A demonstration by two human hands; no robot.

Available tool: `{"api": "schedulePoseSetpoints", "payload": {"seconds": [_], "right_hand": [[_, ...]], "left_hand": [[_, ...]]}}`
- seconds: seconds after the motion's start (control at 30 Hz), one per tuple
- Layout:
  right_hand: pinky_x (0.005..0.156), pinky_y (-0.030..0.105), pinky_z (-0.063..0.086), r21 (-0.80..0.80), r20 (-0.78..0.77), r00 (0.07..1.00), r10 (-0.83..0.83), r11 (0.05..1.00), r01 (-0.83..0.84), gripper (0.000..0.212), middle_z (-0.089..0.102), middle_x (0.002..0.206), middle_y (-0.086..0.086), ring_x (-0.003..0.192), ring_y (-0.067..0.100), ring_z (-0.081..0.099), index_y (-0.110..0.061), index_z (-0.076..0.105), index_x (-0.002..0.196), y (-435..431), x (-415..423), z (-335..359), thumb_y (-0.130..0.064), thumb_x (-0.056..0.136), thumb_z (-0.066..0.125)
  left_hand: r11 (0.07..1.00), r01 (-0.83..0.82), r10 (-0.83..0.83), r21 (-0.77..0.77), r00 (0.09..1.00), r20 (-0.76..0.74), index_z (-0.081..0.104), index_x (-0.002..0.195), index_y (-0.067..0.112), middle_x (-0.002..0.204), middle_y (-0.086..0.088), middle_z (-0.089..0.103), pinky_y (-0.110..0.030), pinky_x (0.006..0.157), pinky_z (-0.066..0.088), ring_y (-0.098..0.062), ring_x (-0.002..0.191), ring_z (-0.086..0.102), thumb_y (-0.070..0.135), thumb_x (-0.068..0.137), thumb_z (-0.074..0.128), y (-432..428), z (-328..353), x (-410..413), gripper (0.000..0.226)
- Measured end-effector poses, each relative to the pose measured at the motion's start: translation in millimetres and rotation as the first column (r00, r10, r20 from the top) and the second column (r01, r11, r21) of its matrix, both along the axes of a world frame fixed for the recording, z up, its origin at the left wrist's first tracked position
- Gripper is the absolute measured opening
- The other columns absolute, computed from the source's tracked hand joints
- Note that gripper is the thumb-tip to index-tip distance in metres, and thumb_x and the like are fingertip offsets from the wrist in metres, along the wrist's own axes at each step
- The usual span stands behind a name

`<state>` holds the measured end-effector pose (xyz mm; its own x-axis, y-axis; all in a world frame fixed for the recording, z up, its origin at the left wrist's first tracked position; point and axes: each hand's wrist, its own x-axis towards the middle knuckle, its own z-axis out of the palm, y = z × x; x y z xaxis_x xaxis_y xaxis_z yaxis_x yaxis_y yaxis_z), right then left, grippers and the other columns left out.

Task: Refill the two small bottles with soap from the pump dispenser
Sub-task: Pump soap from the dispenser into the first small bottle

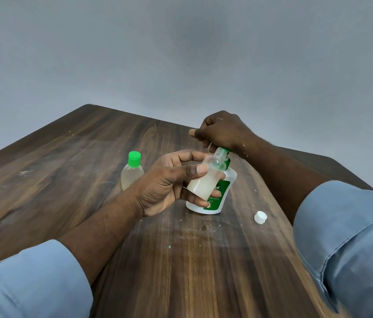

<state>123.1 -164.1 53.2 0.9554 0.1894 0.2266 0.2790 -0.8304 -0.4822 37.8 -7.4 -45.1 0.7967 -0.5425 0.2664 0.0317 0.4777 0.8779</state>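
Observation:
My left hand (pixel 171 182) grips a small clear bottle (pixel 206 177), uncapped and tilted, its mouth up under the pump spout. Milky soap fills its lower half. Behind it the white pump dispenser (pixel 217 203) with a green label stands on the table. My right hand (pixel 222 131) sits curled over the pump head, which is mostly hidden; only a bit of green shows below the palm. A second small bottle (pixel 131 173) with a green cap stands upright to the left, partly filled. A white cap (pixel 260 217) lies loose on the table at the right.
The dark wooden table (pixel 89 180) has a far corner at the upper left and small white specks and smears near the dispenser. A plain grey wall lies behind. Blue sleeves cover both forearms near the bottom corners.

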Motion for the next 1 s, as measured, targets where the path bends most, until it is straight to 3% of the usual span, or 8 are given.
{"api": "schedulePoseSetpoints", "payload": {"seconds": [0.4,0.6,1.0], "right_hand": [[0.078,0.036,0.06,0.05,-0.038,0.999,-0.012,0.999,0.013,0.037,0.075,0.068,-0.002,0.056,0.007,0.064,-0.008,0.075,0.085,-2.3,-0.1,-8.6,-0.045,0.088,0.077],[0.073,0.033,0.059,0.02,-0.008,1.0,0.002,1.0,-0.001,0.041,0.076,0.071,0.001,0.056,0.007,0.065,-0.005,0.074,0.085,-1.9,-0.1,0.0,-0.046,0.088,0.076],[0.071,0.032,0.058,0.073,-0.052,0.999,-0.013,0.997,0.017,0.037,0.075,0.069,-0.001,0.055,0.007,0.064,-0.008,0.075,0.085,-2.5,2.0,-9.7,-0.045,0.088,0.077]], "left_hand": [[0.999,-0.009,0.009,0.043,1.0,0.0,0.06,0.132,0.004,0.126,-0.029,0.069,-0.043,0.065,0.066,-0.043,0.097,0.076,0.013,0.094,0.063,0.3,-1.6,0.5,0.039],[1.0,0.005,-0.005,0.01,1.0,0.012,0.069,0.123,0.011,0.124,-0.028,0.07,-0.043,0.065,0.066,-0.042,0.095,0.076,0.019,0.089,0.07,-0.2,-0.2,0.3,0.036],[0.999,-0.003,0.003,0.045,1.0,-0.006,0.062,0.129,0.005,0.125,-0.03,0.069,-0.043,0.065,0.066,-0.043,0.098,0.075,0.013,0.094,0.063,1.1,-1.3,-0.3,0.037]]}}
